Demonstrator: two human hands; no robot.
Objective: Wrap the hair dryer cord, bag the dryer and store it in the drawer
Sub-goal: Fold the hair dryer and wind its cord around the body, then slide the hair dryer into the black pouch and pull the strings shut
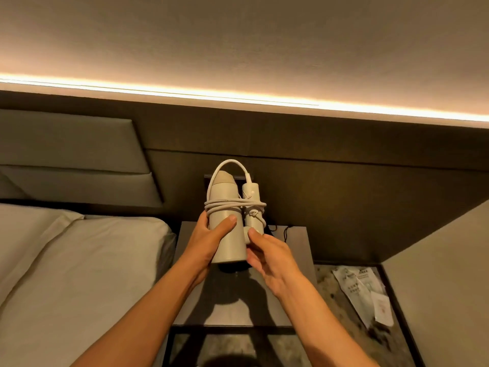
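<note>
Several cord turns bind the folded dryer, held above the desk. Left hand grips its barrel; right hand pinches the handle's end. Bed lies left.

Bed at left, covered with a light sheet; a fold line runs diagonally across it. Padded headboard panels above the bed, grey-green, stacked in two tiers. Dark wood-grain wall panel behind, topped by a warm LED light strip running the full width. Textured pale wall above the strip. Dark worktop beside the bed; a thin black cable loops at its back edge. To the right, a marble-patterned surface carries printed paper packets, lying flat and overlapping. Beige slanted panel at far right.
</note>
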